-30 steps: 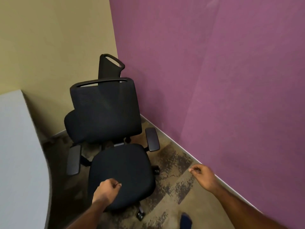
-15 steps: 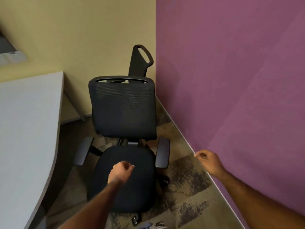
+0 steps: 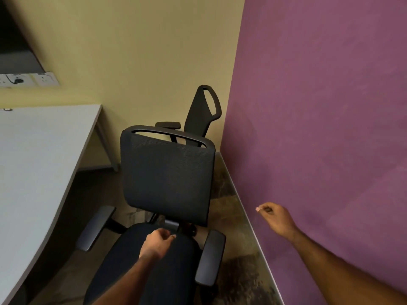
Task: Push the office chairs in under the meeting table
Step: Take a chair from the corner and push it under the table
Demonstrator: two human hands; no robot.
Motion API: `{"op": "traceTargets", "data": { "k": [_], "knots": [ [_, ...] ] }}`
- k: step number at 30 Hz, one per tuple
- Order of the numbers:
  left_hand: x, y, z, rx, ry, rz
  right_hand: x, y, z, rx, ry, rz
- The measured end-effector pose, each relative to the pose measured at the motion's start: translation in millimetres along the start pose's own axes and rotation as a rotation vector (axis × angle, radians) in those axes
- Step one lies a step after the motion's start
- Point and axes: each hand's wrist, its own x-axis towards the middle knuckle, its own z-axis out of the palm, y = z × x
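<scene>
A black mesh-backed office chair (image 3: pixel 167 179) stands in front of me, its seat toward me and its back toward the corner. Behind it a second black chair (image 3: pixel 203 111) stands in the corner, mostly hidden. The grey meeting table (image 3: pixel 33 164) lies to the left, its curved edge beside the near chair's left armrest. My left hand (image 3: pixel 157 243) hovers over the rear of the seat, fingers curled and holding nothing. My right hand (image 3: pixel 275 216) is raised to the right near the purple wall, loosely curled and empty.
A purple wall (image 3: pixel 319 128) runs close along the right and a yellow wall (image 3: pixel 143 51) closes the far end. A table leg (image 3: pixel 108 146) stands by the yellow wall. Sockets (image 3: pixel 26 79) and a dark screen sit at the upper left. The carpet is patterned brown.
The view has swung right and come closer, so the table takes more of the left. Both hands have moved forward, the left from the seat's front to its rear.
</scene>
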Motion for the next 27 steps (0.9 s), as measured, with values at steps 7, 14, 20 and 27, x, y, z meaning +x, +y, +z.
{"op": "traceTargets", "data": {
  "k": [7, 14, 20, 27],
  "knots": [
    [51, 88, -3, -0.204, 0.181, 0.036, 117, -31, 17, 0.039, -0.143, -0.097],
    [103, 246, -4, -0.136, 0.452, 0.328, 217, -52, 26, -0.017, -0.338, -0.262],
    [139, 320, -4, 0.366, 0.413, 0.307, 287, -52, 3, -0.095, -0.422, -0.341],
    [154, 317, 3, 0.691, 0.297, 0.225, 324, -54, 4, -0.079, -0.48, -0.337]
  ]
}}
